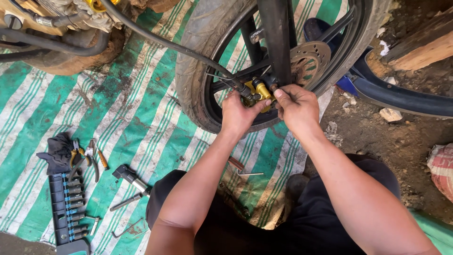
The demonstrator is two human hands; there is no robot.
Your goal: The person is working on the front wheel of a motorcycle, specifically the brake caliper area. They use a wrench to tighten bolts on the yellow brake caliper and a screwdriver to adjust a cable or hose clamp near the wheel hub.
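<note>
A motorcycle front wheel (193,71) stands upright on a green and white striped tarp. Its black fork leg (277,38) runs down to a rusty brake disc (309,59). A gold brake caliper (261,90) sits at the bottom of the fork, with a black hose (155,40) leading to it. My left hand (239,113) grips the caliper from the left, thumb pressed on it. My right hand (297,107) holds the caliper and fork bottom from the right, its thumb against the fork.
On the tarp (118,108) at the left lie a socket rail (68,203), pliers (87,158), a dark rag (59,151), a ratchet handle (131,178) and loose hex keys (250,174). Bare dirt, a black mudguard (401,97) and a wooden beam (420,47) are at the right.
</note>
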